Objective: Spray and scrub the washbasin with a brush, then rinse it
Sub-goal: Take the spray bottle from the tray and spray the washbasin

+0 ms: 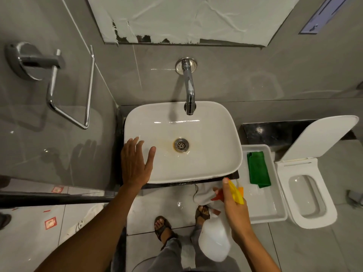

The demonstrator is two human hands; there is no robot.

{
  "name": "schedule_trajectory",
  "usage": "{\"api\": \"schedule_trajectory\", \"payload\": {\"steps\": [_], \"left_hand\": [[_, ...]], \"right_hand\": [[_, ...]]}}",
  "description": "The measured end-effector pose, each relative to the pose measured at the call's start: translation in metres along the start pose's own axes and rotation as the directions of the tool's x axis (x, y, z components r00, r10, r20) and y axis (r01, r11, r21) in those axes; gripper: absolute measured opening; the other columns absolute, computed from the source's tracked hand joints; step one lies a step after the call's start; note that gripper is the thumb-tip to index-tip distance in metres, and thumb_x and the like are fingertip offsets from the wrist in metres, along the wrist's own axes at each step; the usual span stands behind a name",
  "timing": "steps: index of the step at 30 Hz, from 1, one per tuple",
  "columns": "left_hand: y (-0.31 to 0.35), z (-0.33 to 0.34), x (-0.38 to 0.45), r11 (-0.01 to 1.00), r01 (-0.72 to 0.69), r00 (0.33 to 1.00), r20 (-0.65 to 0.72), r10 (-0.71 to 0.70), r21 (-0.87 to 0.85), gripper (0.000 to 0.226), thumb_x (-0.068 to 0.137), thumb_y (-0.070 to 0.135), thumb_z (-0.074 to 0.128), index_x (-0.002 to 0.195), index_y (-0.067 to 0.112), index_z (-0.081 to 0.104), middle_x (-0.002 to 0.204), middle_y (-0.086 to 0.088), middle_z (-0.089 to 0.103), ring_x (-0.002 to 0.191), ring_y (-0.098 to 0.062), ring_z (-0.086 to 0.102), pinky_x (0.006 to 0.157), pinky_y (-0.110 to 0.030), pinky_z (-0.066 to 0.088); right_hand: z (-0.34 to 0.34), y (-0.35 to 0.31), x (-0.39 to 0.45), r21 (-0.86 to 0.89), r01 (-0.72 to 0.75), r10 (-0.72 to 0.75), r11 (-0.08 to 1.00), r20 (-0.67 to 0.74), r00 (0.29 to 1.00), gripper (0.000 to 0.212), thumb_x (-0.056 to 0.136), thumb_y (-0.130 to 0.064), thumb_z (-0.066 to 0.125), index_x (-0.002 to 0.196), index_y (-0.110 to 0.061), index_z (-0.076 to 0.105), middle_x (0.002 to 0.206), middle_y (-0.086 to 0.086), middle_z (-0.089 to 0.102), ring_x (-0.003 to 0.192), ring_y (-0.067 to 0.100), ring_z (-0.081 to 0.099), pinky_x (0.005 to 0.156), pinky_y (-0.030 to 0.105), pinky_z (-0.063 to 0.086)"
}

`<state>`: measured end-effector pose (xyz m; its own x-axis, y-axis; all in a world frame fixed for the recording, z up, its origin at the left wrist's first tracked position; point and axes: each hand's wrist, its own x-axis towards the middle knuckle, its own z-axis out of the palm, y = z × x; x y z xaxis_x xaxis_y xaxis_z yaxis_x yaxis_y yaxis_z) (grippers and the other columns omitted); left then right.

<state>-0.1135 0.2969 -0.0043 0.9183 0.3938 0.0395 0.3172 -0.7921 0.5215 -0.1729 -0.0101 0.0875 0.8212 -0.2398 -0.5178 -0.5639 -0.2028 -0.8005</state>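
A white rectangular washbasin [206, 163] sits on a dark counter, with a brownish stain around its metal drain [181, 145]. Over its back rim hangs a chrome wall tap [189, 91], with no water running. My left hand [135, 163] lies flat and open over the basin's left front rim. Below the basin's right front corner, my right hand [235, 211] grips a white spray bottle [214, 242] by its yellow and red trigger head [235, 193], the bottle hanging down. No brush is visible.
A white tray [275, 211] holding a folded green cloth [258, 169] stands right of the basin. A toilet [308, 193] with its lid raised is at the far right. A chrome towel holder [53, 81] sticks out from the left wall. My sandalled feet [163, 226] stand on the tiled floor.
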Motion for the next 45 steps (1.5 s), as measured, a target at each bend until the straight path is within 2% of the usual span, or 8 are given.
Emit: {"api": "schedule_trajectory", "payload": {"steps": [5,10,14,22,27,37,41,45], "left_hand": [[-0.002,0.001,0.0,1.0,-0.012,1.0,-0.003,0.012,0.021,0.089,0.104,0.078,0.019,0.145,0.012,0.06,0.165,-0.012,0.052,0.157,-0.037,0.042,0.132,-0.056,0.031],[-0.001,0.0,0.0,1.0,-0.012,1.0,-0.011,0.012,0.028,0.089,0.104,0.078,0.018,0.144,0.011,0.061,0.163,-0.013,0.053,0.155,-0.038,0.044,0.131,-0.055,0.033],[0.001,-0.002,0.0,1.0,-0.007,1.0,-0.018,0.007,0.022,0.086,0.104,0.076,0.021,0.145,0.011,0.06,0.164,-0.013,0.053,0.155,-0.038,0.044,0.131,-0.054,0.031],[0.002,-0.004,0.0,1.0,-0.006,1.0,-0.011,0.006,0.018,0.074,0.106,0.067,0.032,0.144,0.01,0.059,0.163,-0.013,0.053,0.155,-0.038,0.044,0.131,-0.055,0.032],[0.002,-0.003,0.0,1.0,-0.002,1.0,-0.013,0.002,0.022,0.073,0.107,0.068,0.031,0.144,0.012,0.06,0.163,-0.012,0.053,0.155,-0.037,0.044,0.13,-0.056,0.034],[0.0,0.002,-0.001,0.998,-0.049,0.998,-0.031,0.05,0.029,0.073,0.107,0.067,0.036,0.144,0.009,0.06,0.162,-0.014,0.055,0.154,-0.039,0.045,0.13,-0.058,0.033],[0.011,0.003,-0.005,0.993,-0.097,0.995,0.015,0.096,0.062,0.074,0.105,0.064,0.043,0.148,0.006,0.059,0.165,-0.017,0.051,0.158,-0.039,0.04,0.131,-0.057,0.031],[0.052,0.016,-0.026,0.984,-0.178,0.983,0.057,0.176,0.028,0.076,0.107,0.065,0.041,0.149,0.004,0.057,0.166,-0.019,0.049,0.161,-0.036,0.036,0.132,-0.051,0.028]], "right_hand": [[0.015,0.005,-0.012,0.039,0.063,-0.066,0.997,0.089,0.994,0.045,0.104,-0.056,0.049,0.105,-0.02,0.077,0.056,-0.005,0.071,0.061,-0.013,0.07,0.065,-0.003,0.047],[0.039,0.007,-0.019,0.014,0.022,-0.025,1.0,0.212,0.977,0.048,0.096,-0.069,0.053,0.1,-0.026,0.076,0.086,0.001,0.082,0.081,0.013,0.078,0.058,0.016,0.058],[0.057,-0.002,-0.019,0.057,0.031,-0.042,0.998,0.206,0.978,0.034,0.097,-0.062,0.059,0.098,-0.033,0.078,0.065,0.003,0.071,0.08,0.033,0.08,0.064,0.037,0.066],[0.079,-0.02,-0.006,0.179,0.065,-0.091,0.982,0.138,0.986,0.027,0.101,-0.054,0.062,0.114,-0.036,0.078,0.073,-0.001,0.075,0.079,0.018,0.08,0.069,0.042,0.069],[0.062,-0.022,0.01,0.193,0.14,-0.136,0.971,-0.03,0.99,0.034,0.104,-0.05,0.059,0.125,-0.029,0.074,0.079,-0.015,0.081,0.076,-0.004,0.078,0.061,0.013,0.061],[-0.006,0.015,0.03,0.154,0.106,-0.089,0.982,-0.112,0.99,0.03,0.099,-0.056,0.062,0.115,-0.036,0.078,0.091,0.001,0.084,0.092,0.019,0.08,0.076,0.036,0.068],[-0.039,0.034,0.043,0.164,0.074,-0.052,0.984,-0.137,0.989,0.044,0.099,-0.056,0.063,0.129,-0.026,0.073,0.091,-0.029,0.08,0.093,-0.013,0.075,0.065,0.006,0.058],[-0.068,0.051,0.064,0.186,0.04,-0.018,0.982,-0.122,0.992,0.071,0.096,-0.06,0.064,0.157,-0.028,0.049,0.105,-0.014,0.084,0.099,-0.001,0.078,0.095,0.038,0.064]]}}
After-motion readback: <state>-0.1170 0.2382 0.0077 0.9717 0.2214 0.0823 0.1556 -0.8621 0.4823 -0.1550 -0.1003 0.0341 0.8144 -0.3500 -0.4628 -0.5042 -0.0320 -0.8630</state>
